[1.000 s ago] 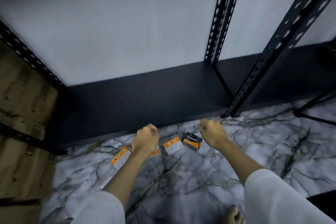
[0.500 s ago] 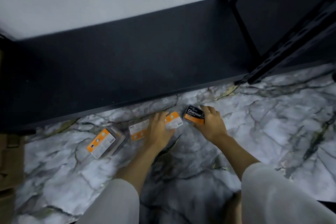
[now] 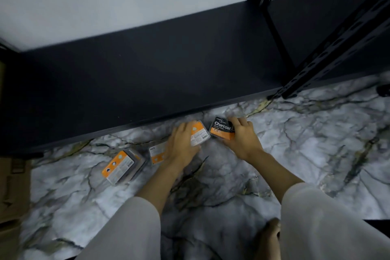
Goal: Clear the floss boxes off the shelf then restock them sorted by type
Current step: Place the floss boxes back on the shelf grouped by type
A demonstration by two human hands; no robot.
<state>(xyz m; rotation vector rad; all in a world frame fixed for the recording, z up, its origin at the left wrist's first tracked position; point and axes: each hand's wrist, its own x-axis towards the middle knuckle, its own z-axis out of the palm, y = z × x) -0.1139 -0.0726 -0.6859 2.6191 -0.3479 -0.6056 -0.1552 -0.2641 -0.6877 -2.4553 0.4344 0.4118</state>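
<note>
Charcoal floss box [image 3: 222, 130] lies just left of my right hand [image 3: 244, 139], grip pinching it; left hand [image 3: 182, 145] rests spread on an orange floss box [image 3: 199, 135].

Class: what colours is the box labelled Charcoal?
Black with an orange band, on the Charcoal box; head view.

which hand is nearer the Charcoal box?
Right. The right hand grips the Charcoal box from its right side. The left hand lies to its left, on a white-and-orange box.
</note>
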